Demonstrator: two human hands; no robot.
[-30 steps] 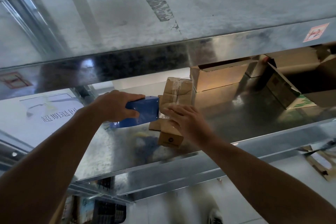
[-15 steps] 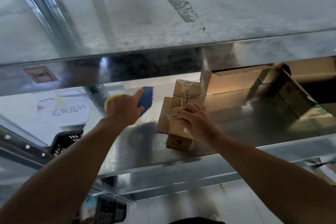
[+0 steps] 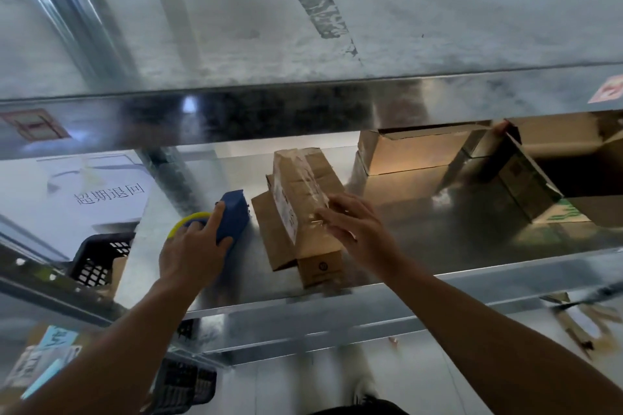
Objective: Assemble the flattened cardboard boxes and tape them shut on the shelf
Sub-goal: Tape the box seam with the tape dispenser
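Roughly midway, by my reading: at frame centre my right hand (image 3: 357,229) lies flat, fingers spread and uncurled, pressing clear tape onto a small box (image 3: 303,192). It sits on the metal shelf (image 3: 421,246), atop a flat cardboard sheet (image 3: 264,226). Left of centre, my left hand (image 3: 195,246) clasps the blue tape dispenser (image 3: 234,212), which rests on the shelf beside the box. One seam looks taped; the flat sheet and the open boxes (image 3: 411,152) at upper right appear unfinished. The box's far end and underside are hidden, the upper shelf cuts off the right-hand boxes, and blur smears the lower frame.
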